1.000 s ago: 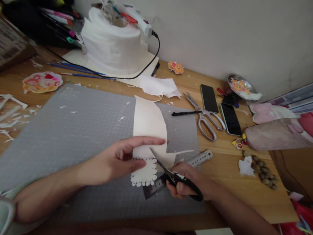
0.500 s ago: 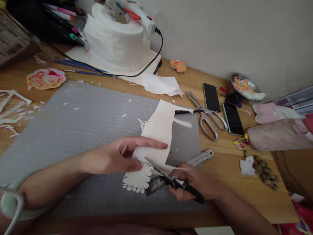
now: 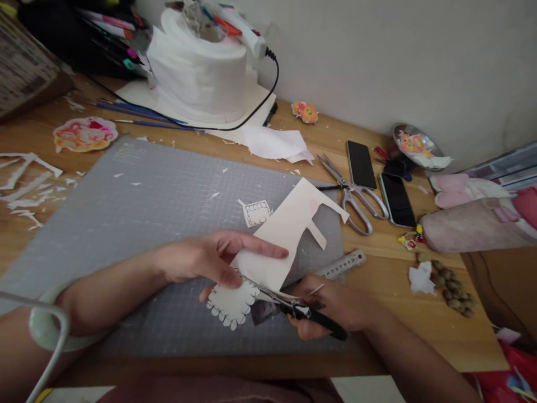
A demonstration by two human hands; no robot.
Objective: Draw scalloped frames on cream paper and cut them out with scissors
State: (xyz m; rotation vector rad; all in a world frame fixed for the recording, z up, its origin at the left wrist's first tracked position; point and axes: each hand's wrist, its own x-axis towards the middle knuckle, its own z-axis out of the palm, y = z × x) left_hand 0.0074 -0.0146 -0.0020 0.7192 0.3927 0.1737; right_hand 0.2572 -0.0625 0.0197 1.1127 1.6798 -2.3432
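My left hand point(image 3: 210, 260) pinches a cream paper sheet point(image 3: 289, 229) just above a grey cutting mat point(image 3: 138, 224). A scalloped, black-outlined shape point(image 3: 230, 302) hangs at the sheet's lower end. My right hand point(image 3: 335, 305) grips small black-handled scissors point(image 3: 293, 305). Their blades sit at the paper's edge, right beside the scalloped shape. A small scalloped cut-out point(image 3: 257, 212) lies on the mat behind the sheet. Partly under my right hand lies a metal ruler point(image 3: 342, 264).
Large silver scissors point(image 3: 350, 196), a black pen and two phones point(image 3: 361, 165) lie to the right. A white roll with a glue gun point(image 3: 197, 61) stands at the back. Paper scraps point(image 3: 25, 184) litter the left. Seeds point(image 3: 451, 291) and a metal dish point(image 3: 415, 148) sit far right.
My left hand has turned the sheet clockwise, so its long end swung right. The small cut-out behind it came into view. The scissors shifted left along the scalloped edge.
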